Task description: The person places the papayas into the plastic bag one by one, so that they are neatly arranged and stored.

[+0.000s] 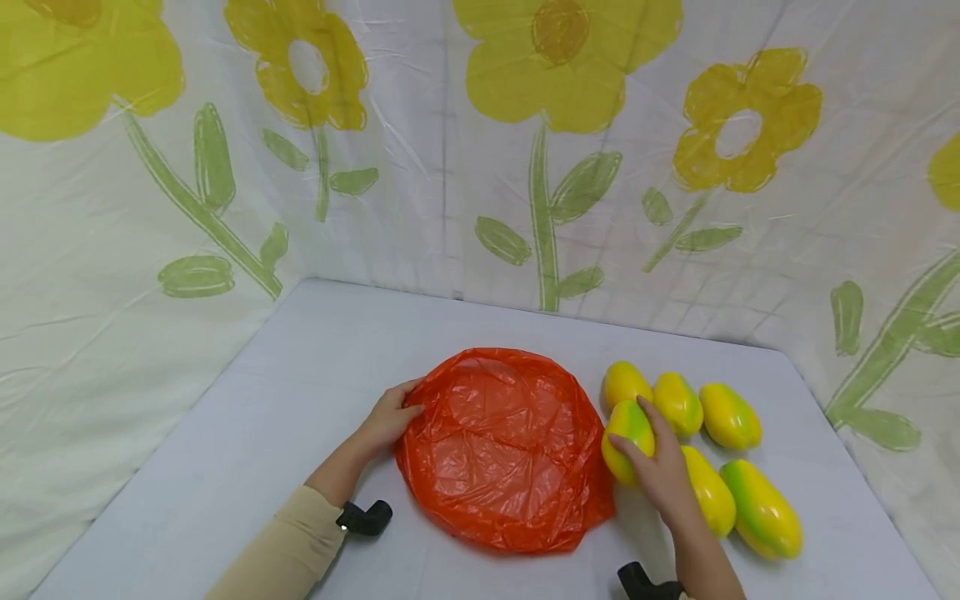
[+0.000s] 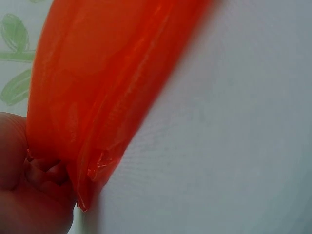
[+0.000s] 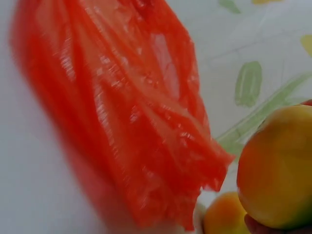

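A red plastic bag [image 1: 502,450] stands spread open on the table, its wide mouth facing up in the head view. At its left rim my left hand [image 1: 388,423] pinches the plastic; the left wrist view shows the thumb and curled fingers around the bag's edge [image 2: 83,180]. My right hand [image 1: 660,467] grips a yellow-green mango [image 1: 624,429] beside the bag's right rim. That mango [image 3: 278,170] appears large at the right of the right wrist view, with fingertips under and above it. The bag's crumpled side [image 3: 131,117] is close to it there.
Several more mangoes lie right of the bag, among them one at the back [image 1: 626,382], one at the far right [image 1: 731,417] and one near the front [image 1: 763,510]. A white cloth with printed flowers [image 1: 405,208] hangs behind the white table [image 1: 247,433].
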Available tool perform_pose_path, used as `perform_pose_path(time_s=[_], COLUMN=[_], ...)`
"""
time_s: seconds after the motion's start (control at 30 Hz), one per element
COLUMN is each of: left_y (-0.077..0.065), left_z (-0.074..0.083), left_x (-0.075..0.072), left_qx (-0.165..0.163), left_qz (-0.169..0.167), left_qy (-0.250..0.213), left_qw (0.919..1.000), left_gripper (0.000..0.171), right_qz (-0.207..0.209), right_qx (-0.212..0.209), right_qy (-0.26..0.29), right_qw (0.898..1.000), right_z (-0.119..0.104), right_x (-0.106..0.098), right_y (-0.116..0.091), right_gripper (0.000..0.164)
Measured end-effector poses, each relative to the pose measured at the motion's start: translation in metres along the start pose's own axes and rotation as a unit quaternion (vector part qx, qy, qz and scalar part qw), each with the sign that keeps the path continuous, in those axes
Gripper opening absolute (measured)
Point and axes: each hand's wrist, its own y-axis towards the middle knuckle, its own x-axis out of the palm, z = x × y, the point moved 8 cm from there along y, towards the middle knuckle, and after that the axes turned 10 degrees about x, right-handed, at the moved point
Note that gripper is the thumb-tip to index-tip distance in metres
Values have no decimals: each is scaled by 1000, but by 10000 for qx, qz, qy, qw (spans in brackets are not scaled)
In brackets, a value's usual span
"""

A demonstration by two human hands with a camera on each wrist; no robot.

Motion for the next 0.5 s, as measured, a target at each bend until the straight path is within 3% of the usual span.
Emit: perform_pose_path(time_s=[0.5], left_y=[0], left_z=[0], left_x=[2], left_qx=[48], left_qz=[-41], left_qy=[-60], left_qw=[10000], left_gripper=[46], right_qz=[-377], right_qx=[-426], right_qy=[1254], right_qw=[9905], right_z=[-50], right_x=[19], right_y=[20], right_gripper=[63])
